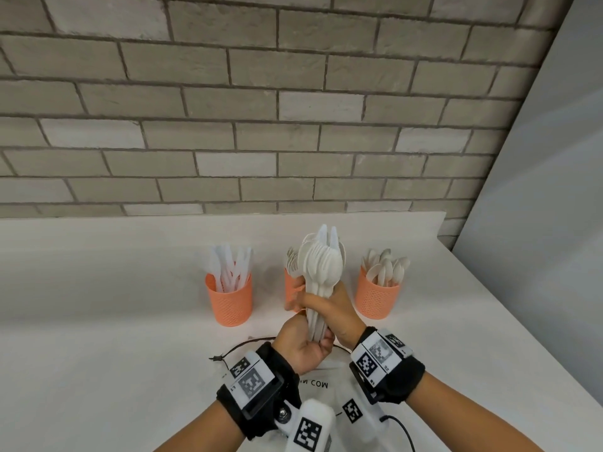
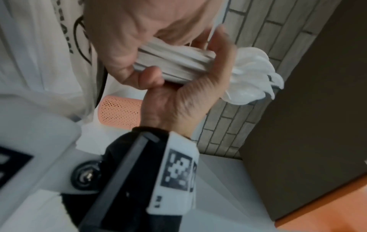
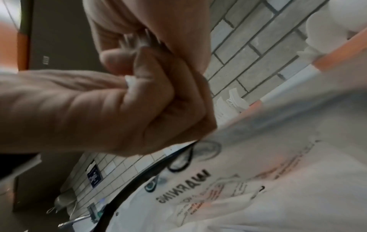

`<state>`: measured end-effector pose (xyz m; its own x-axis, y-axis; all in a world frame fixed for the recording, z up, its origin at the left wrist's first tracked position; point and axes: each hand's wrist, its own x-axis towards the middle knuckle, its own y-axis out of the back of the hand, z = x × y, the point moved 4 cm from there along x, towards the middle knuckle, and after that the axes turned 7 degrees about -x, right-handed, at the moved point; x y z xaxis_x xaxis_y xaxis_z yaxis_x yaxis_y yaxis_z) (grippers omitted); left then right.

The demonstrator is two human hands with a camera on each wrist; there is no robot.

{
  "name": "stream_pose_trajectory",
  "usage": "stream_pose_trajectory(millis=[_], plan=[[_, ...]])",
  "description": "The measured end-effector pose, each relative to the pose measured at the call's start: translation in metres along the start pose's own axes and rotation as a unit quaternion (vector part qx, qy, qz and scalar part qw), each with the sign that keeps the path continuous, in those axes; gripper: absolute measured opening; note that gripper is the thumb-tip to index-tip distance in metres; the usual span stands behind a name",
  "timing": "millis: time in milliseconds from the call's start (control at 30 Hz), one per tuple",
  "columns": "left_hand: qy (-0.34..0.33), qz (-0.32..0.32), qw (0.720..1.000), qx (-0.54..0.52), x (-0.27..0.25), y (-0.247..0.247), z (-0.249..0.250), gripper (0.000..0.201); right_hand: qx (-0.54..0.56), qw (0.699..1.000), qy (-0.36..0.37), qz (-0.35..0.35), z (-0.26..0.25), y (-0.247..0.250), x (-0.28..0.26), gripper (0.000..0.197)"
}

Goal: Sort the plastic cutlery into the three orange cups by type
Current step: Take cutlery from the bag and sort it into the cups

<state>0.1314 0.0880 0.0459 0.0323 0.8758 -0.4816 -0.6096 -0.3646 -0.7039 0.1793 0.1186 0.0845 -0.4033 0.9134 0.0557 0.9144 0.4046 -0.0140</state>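
Both my hands hold one upright bundle of white plastic cutlery [image 1: 321,269], a mix of spoons, forks and knives, in front of the middle cup. My left hand [image 1: 306,349] grips the bottom of the handles. Just above it, my right hand [image 1: 336,308] is wrapped round the handles. Three orange mesh cups stand in a row: the left cup [image 1: 230,301] holds knives, the middle cup [image 1: 289,287] holds forks and is mostly hidden behind my hands, the right cup [image 1: 377,298] holds spoons. In the left wrist view my left hand [image 2: 178,97] clasps the stacked handles [image 2: 174,62].
A clear plastic bag [image 1: 326,383] with printed text and a black drawstring [image 1: 241,347] lies on the white table [image 1: 98,321] under my wrists. The brick wall [image 1: 261,125] runs close behind the cups, and the table ends at a grey panel [image 1: 538,223] on the right.
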Motion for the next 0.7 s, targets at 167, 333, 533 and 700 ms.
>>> stream_pose_trajectory(millis=[167, 333, 533, 700], plan=[[-0.031, 0.004, 0.993, 0.117, -0.009, -0.003, 0.009, 0.027, -0.034, 0.989, 0.037, 0.136, -0.001, 0.015, 0.01, 0.027], [-0.225, -0.004, 0.927, 0.301, -0.024, -0.017, 0.045, 0.022, -0.169, 0.96, 0.087, 0.208, -0.012, 0.037, 0.015, 0.02], [-0.422, -0.019, 0.849, 0.318, -0.039, -0.044, 0.096, 0.012, -0.337, 0.912, 0.11, 0.207, -0.009, 0.048, 0.01, 0.01], [-0.434, -0.004, 0.83, 0.352, -0.037, -0.054, 0.1, 0.011, -0.397, 0.892, 0.09, 0.198, -0.004, 0.049, 0.005, 0.018]])
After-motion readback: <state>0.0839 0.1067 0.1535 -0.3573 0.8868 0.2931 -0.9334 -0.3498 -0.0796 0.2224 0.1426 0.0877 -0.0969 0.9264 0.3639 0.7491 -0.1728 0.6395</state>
